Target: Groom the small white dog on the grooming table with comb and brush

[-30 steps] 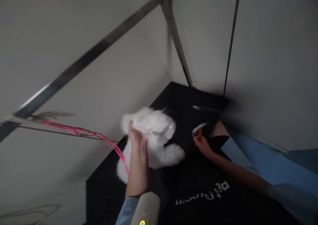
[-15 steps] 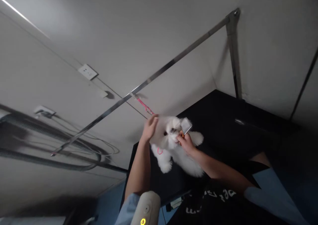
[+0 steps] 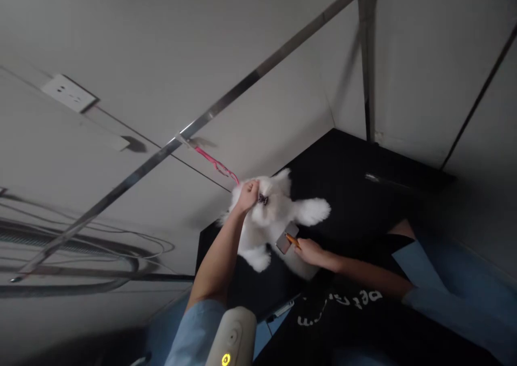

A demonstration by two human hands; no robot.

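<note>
A fluffy white dog (image 3: pixel 262 223) is on the black table (image 3: pixel 351 177), its dark nose and mouth area beside my left hand. My left hand (image 3: pixel 247 195) is closed on the fur of the dog's head, its fingers curled. In my right hand (image 3: pixel 311 251) is a slicker brush (image 3: pixel 287 237), gripped by its orange handle. The brush's flat rectangular head lies against the dog's chest or body. A pink leash strap (image 3: pixel 214 161) runs from the metal bar down to the dog's head or neck, where fur hides its end.
A metal bar (image 3: pixel 226 97) slants above the table, joined to an upright post (image 3: pixel 367 69). The wall behind carries a socket (image 3: pixel 69 92), with cables and a ribbed hose (image 3: pixel 72 290) at left. A pale device with a yellow light (image 3: pixel 232 336) stands close in front.
My right hand has moved the brush down from beside the dog's face to its body. My left hand has closed on the head fur, and the dog's head has tilted. The view has shifted.
</note>
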